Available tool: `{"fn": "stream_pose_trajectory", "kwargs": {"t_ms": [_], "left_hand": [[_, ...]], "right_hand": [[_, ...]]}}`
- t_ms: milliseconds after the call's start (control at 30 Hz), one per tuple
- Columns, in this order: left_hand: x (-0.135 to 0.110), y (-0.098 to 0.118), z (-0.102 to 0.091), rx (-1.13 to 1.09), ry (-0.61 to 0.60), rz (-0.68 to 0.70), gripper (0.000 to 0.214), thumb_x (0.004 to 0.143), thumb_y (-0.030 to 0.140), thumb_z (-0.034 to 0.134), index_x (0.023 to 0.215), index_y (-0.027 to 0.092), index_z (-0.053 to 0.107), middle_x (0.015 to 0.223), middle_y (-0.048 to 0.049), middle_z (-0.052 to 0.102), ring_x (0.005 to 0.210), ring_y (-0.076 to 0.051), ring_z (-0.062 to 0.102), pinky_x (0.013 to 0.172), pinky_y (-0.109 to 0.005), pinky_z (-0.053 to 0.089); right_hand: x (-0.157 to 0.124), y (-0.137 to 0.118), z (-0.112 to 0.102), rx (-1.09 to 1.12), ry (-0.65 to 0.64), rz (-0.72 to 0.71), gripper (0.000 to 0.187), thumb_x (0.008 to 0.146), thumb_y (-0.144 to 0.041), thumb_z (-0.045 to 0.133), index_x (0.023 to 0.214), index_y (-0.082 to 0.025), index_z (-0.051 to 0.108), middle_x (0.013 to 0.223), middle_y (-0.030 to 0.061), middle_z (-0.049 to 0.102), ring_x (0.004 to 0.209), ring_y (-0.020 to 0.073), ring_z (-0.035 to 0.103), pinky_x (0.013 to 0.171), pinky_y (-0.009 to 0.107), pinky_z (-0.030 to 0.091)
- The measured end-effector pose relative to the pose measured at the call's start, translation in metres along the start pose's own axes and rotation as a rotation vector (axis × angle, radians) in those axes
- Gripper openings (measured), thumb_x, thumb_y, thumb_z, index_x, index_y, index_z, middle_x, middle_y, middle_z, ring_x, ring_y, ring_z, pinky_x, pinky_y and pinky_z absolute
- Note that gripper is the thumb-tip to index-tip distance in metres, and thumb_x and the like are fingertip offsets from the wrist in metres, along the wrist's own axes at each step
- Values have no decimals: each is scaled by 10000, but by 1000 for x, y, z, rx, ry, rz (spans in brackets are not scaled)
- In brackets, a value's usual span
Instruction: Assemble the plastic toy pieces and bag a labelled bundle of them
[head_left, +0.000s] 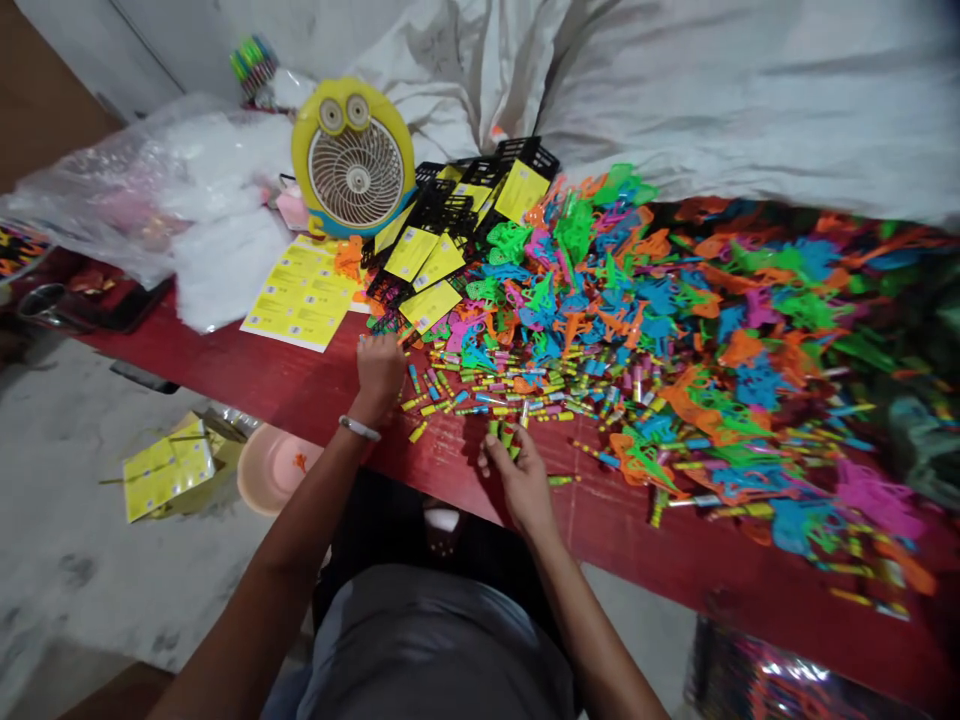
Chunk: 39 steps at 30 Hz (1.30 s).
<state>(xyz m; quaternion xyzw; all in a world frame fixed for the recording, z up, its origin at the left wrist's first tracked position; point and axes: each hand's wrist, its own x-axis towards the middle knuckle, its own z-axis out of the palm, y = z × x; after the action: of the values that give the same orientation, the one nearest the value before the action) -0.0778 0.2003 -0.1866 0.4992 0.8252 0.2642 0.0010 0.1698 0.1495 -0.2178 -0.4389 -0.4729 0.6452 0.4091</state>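
My left hand (381, 378), with a pale band on its wrist, reaches to the left end of a pile of colourful plastic pieces, beside a black basket (384, 288). Its fingers are curled down, and what they hold, if anything, is hidden. My right hand (519, 470) is near the table's front edge, thumb and fingers closed around small green tubes (505, 436). Many similar short printed tubes (555, 398) lie just beyond it. Behind them spreads a heap of bright orange, blue, green and pink plastic toy pieces (600, 290).
A yellow fan (358, 175) stands at the back, by yellow printed card sheets (300, 295) and clear plastic bags (127, 200). Everything lies on a red table (247, 365). Below left are a pink bowl (253, 478) and a box with yellow cards (166, 470).
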Motion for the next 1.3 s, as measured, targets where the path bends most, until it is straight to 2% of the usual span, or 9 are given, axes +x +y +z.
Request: {"fn": "stream_pose_trajectory", "kwargs": {"t_ms": [133,233,367,533,667,800,967,1100,1300], "left_hand": [[-27,-1,-14,-487,55,-36,109,886,241,617,837,208,709,897,-73,673,923,-246,601,870,-376,459],[-63,10,-14,-1039,-159,-238,199,807,399,735,830,201,728,781,-9,665,733,-166,581,725,-296,454],[-113,31,-4,-1440,-389,-436,365,675,442,863,903,180,751,831,-10,719,776,-160,633,803,-303,492],[-152,49,7,-1481,-395,-484,381,744,442,840,1018,200,731,1000,-27,733,937,-170,648,906,-299,485],[-163,55,5,-1459,-439,-568,397,806,558,754,878,169,715,839,-16,692,775,-143,607,768,-278,483],[-159,52,1,-1395,-382,-630,387,737,508,823,888,165,726,824,-10,701,744,-139,607,750,-280,474],[-154,51,-1,-1428,-368,-644,388,687,454,868,926,174,746,856,-12,723,750,-130,622,767,-270,474],[-156,54,-1,-1480,-426,-703,316,675,412,878,828,171,742,758,14,695,651,-100,577,688,-244,454],[-159,56,2,-1484,-464,-640,306,698,359,857,931,177,778,853,-19,751,824,-170,670,824,-296,499]], "right_hand": [[1,-1,0,-49,-29,-12,408,794,-552,766,883,-238,522,705,-38,659,552,107,556,530,236,457],[2,-2,5,-46,-38,-4,395,808,-547,755,933,-239,543,616,-78,569,513,95,486,492,213,389],[1,2,13,-51,-86,-10,377,808,-523,754,982,-223,607,623,-78,549,504,91,450,495,218,376],[-4,16,2,-459,47,-387,149,878,-364,669,851,-219,653,780,13,662,702,165,611,649,276,497],[-11,24,-11,-744,-158,-687,157,933,-219,546,987,-233,693,897,73,707,886,221,665,784,328,536],[-18,22,-15,-603,-159,-515,201,956,-300,578,1140,-240,631,1060,67,716,965,209,679,828,320,541],[-18,17,-20,-500,-8,-175,285,890,-454,672,1048,-229,597,850,0,673,700,159,619,673,277,500],[-14,17,-22,-361,-34,-90,334,823,-507,738,952,-236,591,805,-22,661,621,135,586,612,259,479],[-9,14,-22,-252,-5,-82,365,787,-528,765,929,-230,610,773,-24,643,637,136,582,616,259,478]]}}
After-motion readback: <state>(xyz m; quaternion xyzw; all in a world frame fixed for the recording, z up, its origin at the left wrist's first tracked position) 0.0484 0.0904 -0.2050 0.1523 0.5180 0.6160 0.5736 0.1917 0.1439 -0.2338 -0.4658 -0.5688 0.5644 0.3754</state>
